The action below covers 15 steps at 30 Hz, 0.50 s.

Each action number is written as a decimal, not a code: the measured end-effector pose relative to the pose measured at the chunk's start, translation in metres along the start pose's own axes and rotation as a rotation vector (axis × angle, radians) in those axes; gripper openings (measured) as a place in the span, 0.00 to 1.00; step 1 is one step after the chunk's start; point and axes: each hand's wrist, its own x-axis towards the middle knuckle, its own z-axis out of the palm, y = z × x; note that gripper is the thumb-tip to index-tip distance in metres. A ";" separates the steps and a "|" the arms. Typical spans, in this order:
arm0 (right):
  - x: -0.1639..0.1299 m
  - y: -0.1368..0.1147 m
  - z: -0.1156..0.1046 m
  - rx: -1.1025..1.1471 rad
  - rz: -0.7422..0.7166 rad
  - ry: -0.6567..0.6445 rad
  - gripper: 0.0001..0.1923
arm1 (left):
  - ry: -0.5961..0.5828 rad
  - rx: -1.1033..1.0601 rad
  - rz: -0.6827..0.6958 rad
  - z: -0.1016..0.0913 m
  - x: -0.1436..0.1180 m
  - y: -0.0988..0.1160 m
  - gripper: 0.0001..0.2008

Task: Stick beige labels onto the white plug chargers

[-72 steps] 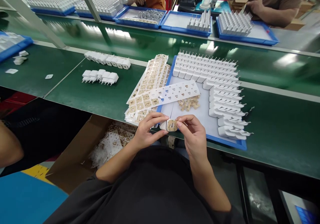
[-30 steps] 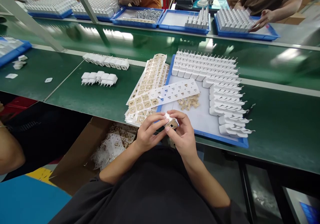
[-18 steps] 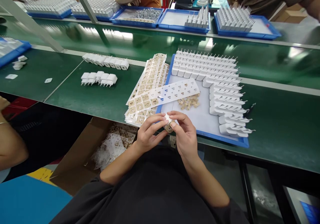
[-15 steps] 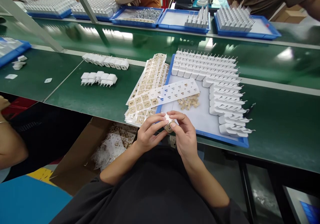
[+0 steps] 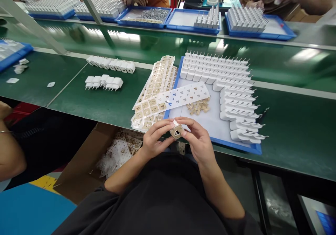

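While both hands' fingers (image 5: 168, 124) pinch a charger (image 5: 176, 131), a blue tray (image 5: 236, 146) lies just beyond.

You hold a smooth white plastic charger plug (image 5: 176, 131) with a tan paper sticker on its face. The desk (image 5: 105, 102) has a glossy green surface. The tray (image 5: 236, 147) is blue plastic; the sticker sheets (image 5: 157, 84) look like shiny paper.

place: factory assembly line | evidence: green conveyor belt (image 5: 110, 46); blue trays (image 5: 233, 146) of white plug adapters (image 5: 231, 84); co-workers opposite
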 end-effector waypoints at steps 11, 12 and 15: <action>0.001 -0.016 -0.011 -0.545 -0.537 -0.115 0.04 | -0.074 -0.108 -0.323 -0.005 -0.004 -0.004 0.21; 0.000 -0.015 -0.016 -0.480 -0.512 -0.139 0.03 | -0.061 -0.129 -0.361 -0.006 -0.005 -0.007 0.21; 0.007 -0.006 -0.039 -0.487 -0.371 0.092 0.02 | -0.047 -0.124 -0.383 -0.011 -0.004 -0.011 0.21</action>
